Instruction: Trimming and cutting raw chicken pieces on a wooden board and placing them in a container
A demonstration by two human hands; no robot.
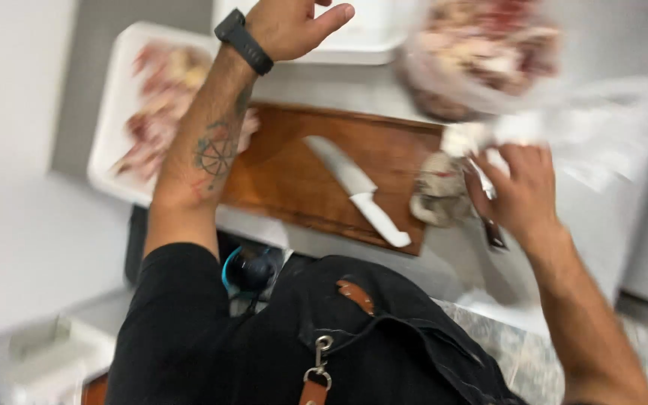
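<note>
Wooden cutting board [294, 176] carries a white-handled knife [358, 191] near its front edge. At its right edge the right hand [523, 191] clutches a crumpled plastic bag [459, 176]. Farther back, the open, empty left hand [290, 26] hovers beyond the board's far edge.

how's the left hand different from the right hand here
The left hand is raised over the far white tray, fingers loose and holding nothing; the right hand grips crumpled plastic wrap beside the wooden cutting board. The left wrist wears a black band; the right wrist is bare. Both are ungloved.
</note>
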